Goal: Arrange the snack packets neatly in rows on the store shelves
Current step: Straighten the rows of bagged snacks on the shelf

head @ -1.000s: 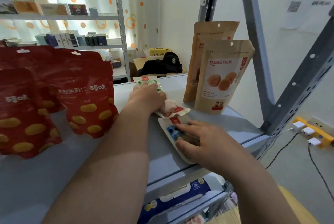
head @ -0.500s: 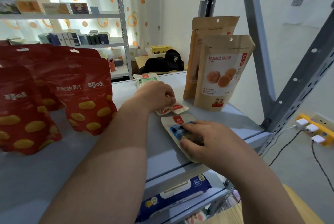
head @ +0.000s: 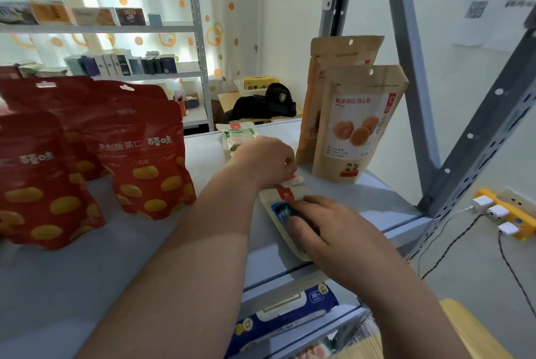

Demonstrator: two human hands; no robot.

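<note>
Aligning small flat packets mid-frame: left hand (head: pixel 265 160) fingers curled over white red-edged sachet (head: pixel 293 181); right hand (head: pixel 327 228) fingers together, pressing blue-labelled beige pouch (head: pixel 280 211). Next, probably squaring both.

Both forearms are bare to the frame's edge, no sleeve showing. The left hand (head: pixel 265 161) and right hand (head: pixel 333 231) wear no gloves, rings or watch.

Beyond the grip, a dotted curtain (head: pixel 162 10) glows with daylight behind a second shelving unit (head: pixel 200 48). Farther back, a low wooden table (head: pixel 229 97) stands against a white wall (head: pixel 284 39). Right, a yellow power strip (head: pixel 504 211) lies on grey floor (head: pixel 470 271).
</note>
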